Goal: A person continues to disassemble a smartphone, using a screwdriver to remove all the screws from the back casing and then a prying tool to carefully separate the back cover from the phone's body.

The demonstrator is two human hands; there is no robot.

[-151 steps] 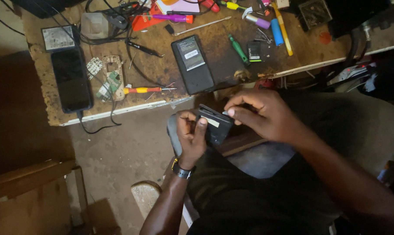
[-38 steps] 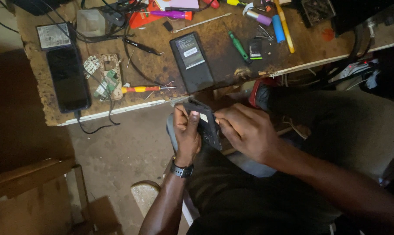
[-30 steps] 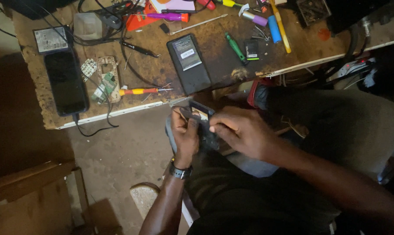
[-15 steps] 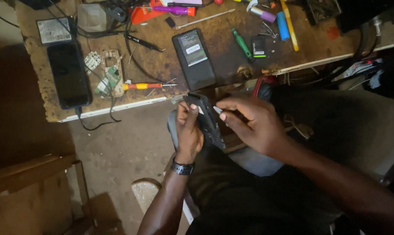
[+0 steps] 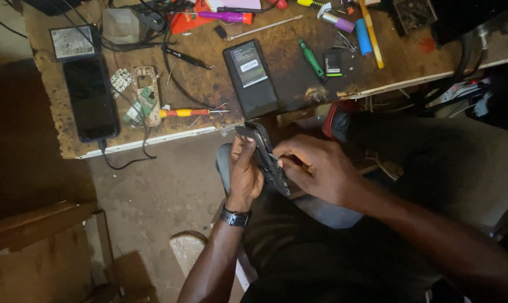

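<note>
My left hand (image 5: 244,174) grips a dark opened phone body (image 5: 265,154), held on edge above my lap. A black watch sits on that wrist. My right hand (image 5: 315,168) comes in from the right, its fingertips pinched against the phone's side at about the middle. Whether a small part or tool is between those fingertips is too small to tell. Both hands hover just below the front edge of the wooden workbench (image 5: 299,84).
On the bench lie a black phone (image 5: 90,98) with a cable, a dark phone back with a battery (image 5: 250,76), a circuit board and frame (image 5: 141,95), a red-yellow screwdriver (image 5: 186,112), a green screwdriver (image 5: 311,58), several other tools and wires. Wooden planks (image 5: 35,224) stand lower left.
The phone body has been turned from flat to on edge in my left hand. My right hand has shifted from covering it to pinching at its side.
</note>
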